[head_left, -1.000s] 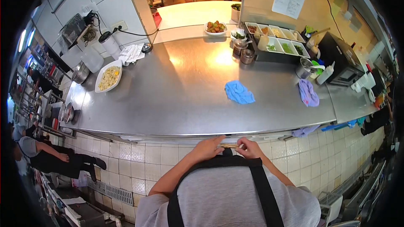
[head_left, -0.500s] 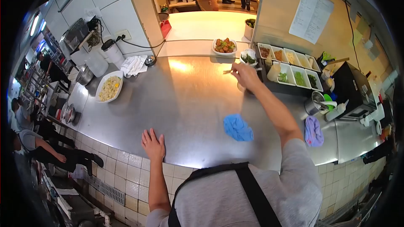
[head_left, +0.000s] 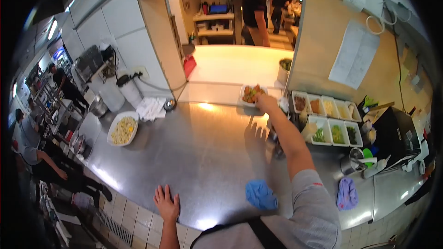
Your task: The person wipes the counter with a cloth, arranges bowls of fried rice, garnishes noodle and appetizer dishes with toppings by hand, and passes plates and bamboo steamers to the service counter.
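My left hand (head_left: 167,204) lies flat on the steel counter (head_left: 184,157) near its front edge, fingers spread, holding nothing. My right hand (head_left: 265,103) reaches over the back of the counter, at the right edge of a white bowl of browned food with green pieces (head_left: 251,95). Its fingers are bent down over the food; whatever they hold is too small to make out. A crumpled blue cloth (head_left: 261,194) lies below my right forearm.
At the left are a white dish of pale food (head_left: 123,129), papers (head_left: 152,109) and a metal bowl (head_left: 98,106). White containers of toppings (head_left: 337,132) and a purple cloth (head_left: 347,193) are at the right. Several people stand beyond the pass and at the left.
My hands have parted from in front of my body. The left came down on the counter; the right reached forward, first beside the small bowl of greens, then to the white bowl.
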